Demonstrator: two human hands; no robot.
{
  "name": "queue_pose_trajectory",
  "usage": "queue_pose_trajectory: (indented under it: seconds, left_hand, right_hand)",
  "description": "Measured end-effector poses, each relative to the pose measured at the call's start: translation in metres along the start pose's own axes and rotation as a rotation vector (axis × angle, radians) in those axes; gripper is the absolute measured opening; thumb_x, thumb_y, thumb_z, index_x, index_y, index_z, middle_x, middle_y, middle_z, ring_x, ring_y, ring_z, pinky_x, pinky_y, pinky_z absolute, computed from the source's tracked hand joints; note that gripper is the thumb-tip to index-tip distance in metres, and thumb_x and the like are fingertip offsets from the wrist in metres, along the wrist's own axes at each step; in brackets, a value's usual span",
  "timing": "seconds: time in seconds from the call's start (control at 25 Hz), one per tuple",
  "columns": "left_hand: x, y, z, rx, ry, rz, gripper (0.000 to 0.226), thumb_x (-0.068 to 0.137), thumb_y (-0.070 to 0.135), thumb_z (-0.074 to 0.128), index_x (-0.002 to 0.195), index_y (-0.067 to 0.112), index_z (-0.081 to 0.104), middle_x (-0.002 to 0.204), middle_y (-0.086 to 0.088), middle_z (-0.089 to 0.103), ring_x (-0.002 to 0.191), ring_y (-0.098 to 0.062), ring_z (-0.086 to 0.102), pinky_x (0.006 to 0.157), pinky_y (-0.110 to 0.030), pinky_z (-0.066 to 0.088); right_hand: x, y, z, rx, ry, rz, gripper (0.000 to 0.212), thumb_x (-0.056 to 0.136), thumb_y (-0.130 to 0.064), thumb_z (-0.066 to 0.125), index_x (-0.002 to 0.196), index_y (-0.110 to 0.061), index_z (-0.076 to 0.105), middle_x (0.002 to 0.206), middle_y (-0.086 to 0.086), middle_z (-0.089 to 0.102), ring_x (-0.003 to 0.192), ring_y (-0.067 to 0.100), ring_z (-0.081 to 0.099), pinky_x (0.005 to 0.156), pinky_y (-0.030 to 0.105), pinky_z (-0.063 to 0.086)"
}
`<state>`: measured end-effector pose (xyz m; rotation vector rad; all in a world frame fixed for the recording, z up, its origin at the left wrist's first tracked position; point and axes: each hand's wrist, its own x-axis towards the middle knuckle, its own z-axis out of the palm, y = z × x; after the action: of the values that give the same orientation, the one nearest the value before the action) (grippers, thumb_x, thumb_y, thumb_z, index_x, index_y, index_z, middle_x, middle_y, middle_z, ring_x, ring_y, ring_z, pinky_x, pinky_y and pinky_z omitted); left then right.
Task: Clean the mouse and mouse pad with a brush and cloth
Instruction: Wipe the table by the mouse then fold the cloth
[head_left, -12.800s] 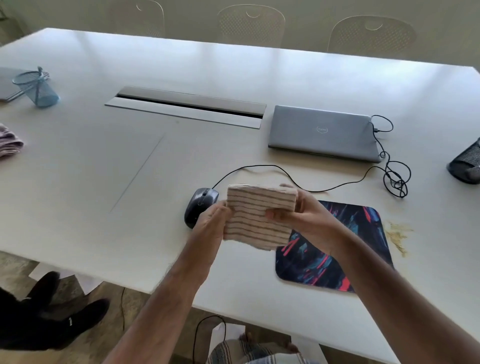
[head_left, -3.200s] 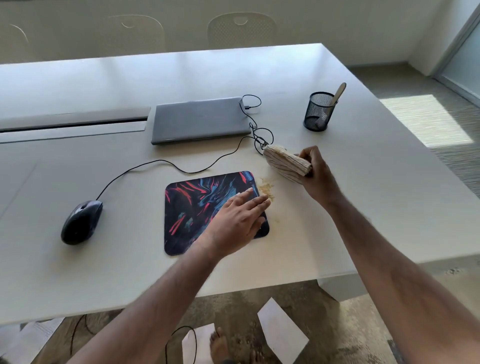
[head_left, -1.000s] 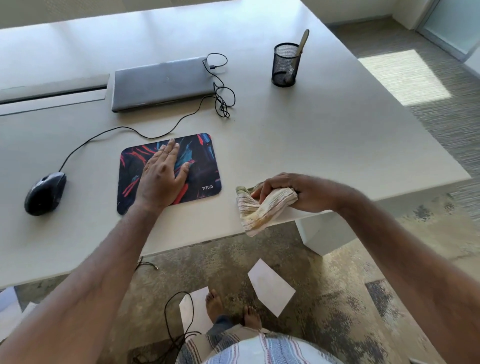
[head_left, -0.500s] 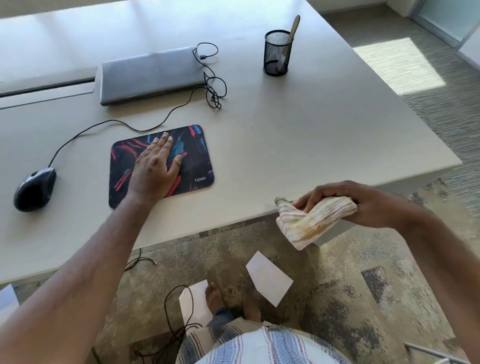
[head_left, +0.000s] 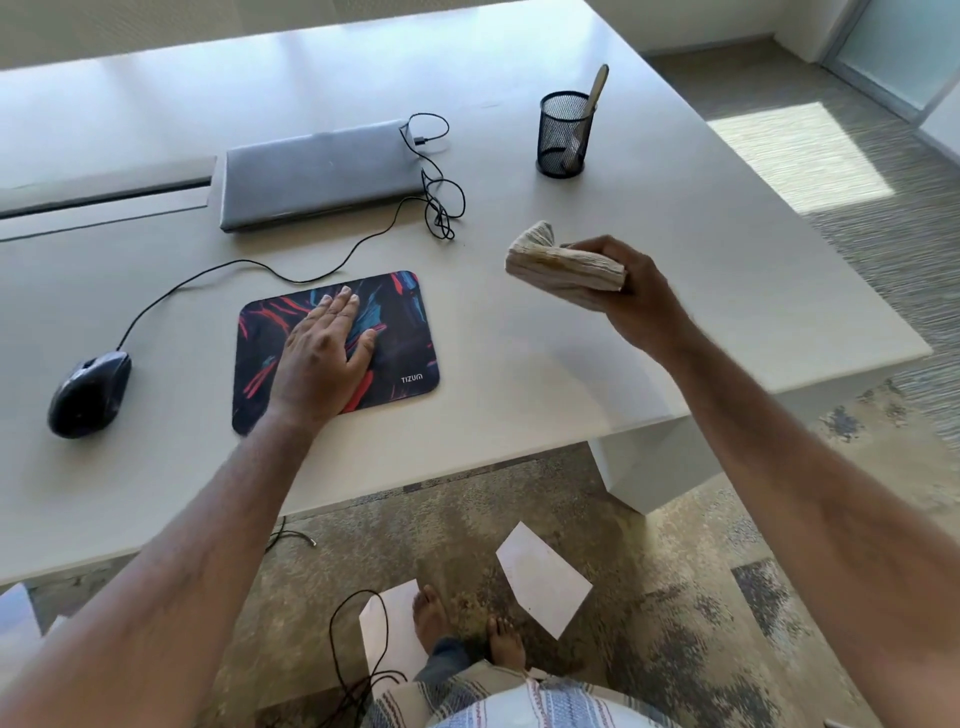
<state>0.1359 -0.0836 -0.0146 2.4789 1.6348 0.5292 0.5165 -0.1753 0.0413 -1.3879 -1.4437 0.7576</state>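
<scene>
bright daylight, soft and even on the table (head_left: 519, 364). a hard sunlit patch lies on the floor (head_left: 795, 156) at upper right. pale glare washes the table's far side. the arms throw faint shadows. wide-angle bending curves the edges; slight motion blur throughout.

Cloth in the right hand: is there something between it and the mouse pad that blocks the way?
Only bare table separates the cloth, gripped by the right hand, from the mouse pad. However, the left hand lies flat on the pad's middle and covers that part.
</scene>
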Motion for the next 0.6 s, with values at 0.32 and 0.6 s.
queue_pose_trajectory:
  seconds: [0.32, 0.6]
  left_hand:
    - [0.002, -0.004, 0.002, -0.013, 0.004, -0.005, 0.068, 0.103, 0.054, 0.038, 0.156, 0.013, 0.04, 0.162, -0.006, 0.04, 0.153, -0.023, 0.031, 0.126, -0.044, 0.024]
    - [0.003, -0.005, 0.003, -0.015, 0.0, -0.012, 0.071, 0.102, 0.058, 0.035, 0.157, 0.013, 0.04, 0.163, -0.006, 0.039, 0.154, -0.022, 0.03, 0.126, -0.044, 0.024]
  right_hand:
    - [-0.008, 0.026, 0.008, -0.286, -0.285, -0.072, 0.035, 0.089, 0.014, 0.063, 0.116, -0.008, 0.069, 0.111, 0.009, 0.075, 0.098, 0.02, 0.071, 0.081, 0.038, 0.051]
    - [-0.069, 0.004, -0.002, 0.046, -0.5, 0.042, 0.02, 0.096, 0.01, 0.063, 0.114, 0.004, 0.071, 0.131, 0.013, 0.073, 0.135, 0.03, 0.062, 0.114, 0.053, 0.047]
